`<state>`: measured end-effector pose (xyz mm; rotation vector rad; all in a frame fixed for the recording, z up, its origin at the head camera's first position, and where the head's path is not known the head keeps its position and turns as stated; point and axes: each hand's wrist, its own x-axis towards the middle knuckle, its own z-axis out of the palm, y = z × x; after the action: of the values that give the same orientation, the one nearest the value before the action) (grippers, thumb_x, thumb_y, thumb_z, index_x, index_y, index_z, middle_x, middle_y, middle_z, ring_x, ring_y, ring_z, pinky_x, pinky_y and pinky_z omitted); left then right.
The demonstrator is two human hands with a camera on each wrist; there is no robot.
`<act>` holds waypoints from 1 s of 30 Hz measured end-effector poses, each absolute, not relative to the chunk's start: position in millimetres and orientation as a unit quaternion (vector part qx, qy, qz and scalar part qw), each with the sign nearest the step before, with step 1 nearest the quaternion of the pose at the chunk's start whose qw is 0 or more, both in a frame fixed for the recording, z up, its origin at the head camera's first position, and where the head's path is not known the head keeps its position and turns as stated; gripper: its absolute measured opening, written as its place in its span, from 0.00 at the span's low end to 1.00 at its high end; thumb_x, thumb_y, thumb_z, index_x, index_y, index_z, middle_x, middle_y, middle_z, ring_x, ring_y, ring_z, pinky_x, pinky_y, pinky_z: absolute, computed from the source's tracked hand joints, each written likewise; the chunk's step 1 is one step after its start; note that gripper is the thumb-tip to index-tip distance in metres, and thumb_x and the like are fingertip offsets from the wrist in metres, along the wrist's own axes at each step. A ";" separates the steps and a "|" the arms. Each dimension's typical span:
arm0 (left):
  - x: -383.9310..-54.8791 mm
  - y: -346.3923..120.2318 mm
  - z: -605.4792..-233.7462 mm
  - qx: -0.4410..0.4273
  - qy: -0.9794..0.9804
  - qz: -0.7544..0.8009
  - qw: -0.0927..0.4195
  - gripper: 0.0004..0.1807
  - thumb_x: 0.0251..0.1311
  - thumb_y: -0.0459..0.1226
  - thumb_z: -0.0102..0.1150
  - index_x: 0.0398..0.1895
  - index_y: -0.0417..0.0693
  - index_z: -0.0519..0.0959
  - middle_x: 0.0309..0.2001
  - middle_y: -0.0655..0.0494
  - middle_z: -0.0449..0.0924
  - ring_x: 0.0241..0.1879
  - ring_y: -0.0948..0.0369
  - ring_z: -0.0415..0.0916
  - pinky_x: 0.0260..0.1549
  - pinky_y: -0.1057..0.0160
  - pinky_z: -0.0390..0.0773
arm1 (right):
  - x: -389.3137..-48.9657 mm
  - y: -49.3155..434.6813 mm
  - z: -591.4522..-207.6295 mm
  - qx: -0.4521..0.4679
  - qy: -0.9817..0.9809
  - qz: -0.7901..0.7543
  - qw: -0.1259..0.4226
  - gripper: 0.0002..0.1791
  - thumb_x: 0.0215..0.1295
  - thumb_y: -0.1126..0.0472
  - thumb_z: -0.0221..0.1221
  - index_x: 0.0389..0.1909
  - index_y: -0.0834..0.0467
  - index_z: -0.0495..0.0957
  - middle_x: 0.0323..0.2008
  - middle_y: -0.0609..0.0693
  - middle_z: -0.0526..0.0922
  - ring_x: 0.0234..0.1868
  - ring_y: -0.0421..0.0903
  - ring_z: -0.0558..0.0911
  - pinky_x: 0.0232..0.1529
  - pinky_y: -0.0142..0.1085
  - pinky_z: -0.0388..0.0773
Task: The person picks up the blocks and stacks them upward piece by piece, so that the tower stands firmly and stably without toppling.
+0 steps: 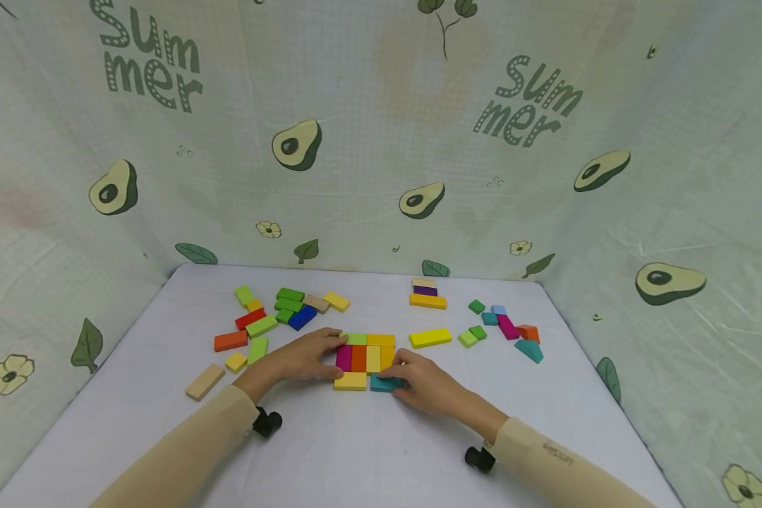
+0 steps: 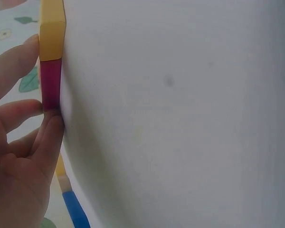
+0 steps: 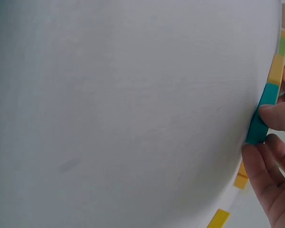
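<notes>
Flat colored wooden blocks lie in a close group in the middle of the table, among them a magenta block [image 1: 343, 358], an orange-red block [image 1: 358, 358] and a light green block [image 1: 355, 339]. My left hand [image 1: 303, 356] rests along the group's left side, its fingertips touching the magenta block's edge and its thumb near the pale yellow block [image 1: 350, 382]. At the front right, my right hand [image 1: 427, 383] pinches a teal block [image 3: 263, 114] between thumb and fingers. That block lies beside the pale yellow one, partly covered by the hand in the head view.
Left of the group lie scattered blocks, including a red block [image 1: 231, 341], a blue block [image 1: 302, 317] and a tan block [image 1: 205, 382]. A long yellow block [image 1: 430, 338], a purple block [image 1: 425, 291] and a teal wedge [image 1: 530, 351] lie to the right. Printed cloth walls [image 1: 368, 233] surround the table.
</notes>
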<state>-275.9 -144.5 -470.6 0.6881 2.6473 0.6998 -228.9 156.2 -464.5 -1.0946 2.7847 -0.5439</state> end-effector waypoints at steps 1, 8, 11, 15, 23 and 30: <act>-275.9 -144.6 -470.5 0.241 0.926 0.244 0.158 0.41 0.67 0.51 0.72 0.80 0.52 0.69 0.81 0.49 0.62 0.79 0.46 0.60 0.74 0.40 0.67 | -229.1 155.7 -464.5 -0.359 0.915 -0.179 0.050 0.20 0.69 0.61 0.72 0.61 0.50 0.87 0.48 0.46 0.79 0.45 0.38 0.75 0.50 0.26 0.81; -276.2 -144.4 -471.3 0.238 0.925 0.249 0.159 0.41 0.67 0.51 0.72 0.80 0.52 0.69 0.81 0.48 0.62 0.79 0.46 0.61 0.74 0.40 0.67 | -231.0 151.4 -465.2 -0.362 0.913 -0.178 0.051 0.20 0.69 0.62 0.71 0.61 0.51 0.87 0.47 0.46 0.79 0.43 0.37 0.74 0.48 0.25 0.80; -276.4 -144.5 -471.4 0.239 0.925 0.251 0.158 0.41 0.67 0.51 0.72 0.80 0.51 0.69 0.80 0.48 0.62 0.79 0.46 0.61 0.74 0.40 0.67 | -231.8 149.9 -465.3 -0.363 0.913 -0.177 0.052 0.20 0.69 0.61 0.71 0.61 0.51 0.87 0.47 0.46 0.79 0.42 0.37 0.74 0.47 0.24 0.80; -277.1 -145.3 -472.6 0.242 0.924 0.252 0.156 0.41 0.67 0.52 0.72 0.80 0.50 0.69 0.80 0.47 0.63 0.79 0.46 0.61 0.74 0.40 0.67 | -232.4 148.1 -465.5 -0.364 0.913 -0.177 0.053 0.20 0.69 0.61 0.71 0.61 0.50 0.87 0.47 0.46 0.79 0.42 0.37 0.74 0.46 0.24 0.80; -276.0 -145.0 -473.3 0.242 0.925 0.250 0.155 0.41 0.67 0.51 0.72 0.80 0.51 0.69 0.80 0.48 0.62 0.78 0.46 0.61 0.75 0.40 0.67 | -232.8 147.1 -467.4 -0.365 0.912 -0.181 0.048 0.19 0.69 0.61 0.71 0.60 0.51 0.87 0.47 0.46 0.79 0.42 0.37 0.74 0.46 0.24 0.80; -275.3 -144.1 -472.1 0.241 0.925 0.249 0.155 0.41 0.67 0.51 0.72 0.80 0.51 0.69 0.80 0.48 0.62 0.78 0.45 0.61 0.74 0.39 0.67 | -232.9 148.0 -468.4 -0.363 0.913 -0.181 0.048 0.19 0.70 0.61 0.71 0.61 0.51 0.87 0.47 0.46 0.79 0.41 0.36 0.74 0.45 0.24 0.79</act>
<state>-275.3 -144.1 -472.1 0.6909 2.6510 0.7149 -232.9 148.0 -468.4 -1.1081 2.7826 -0.5534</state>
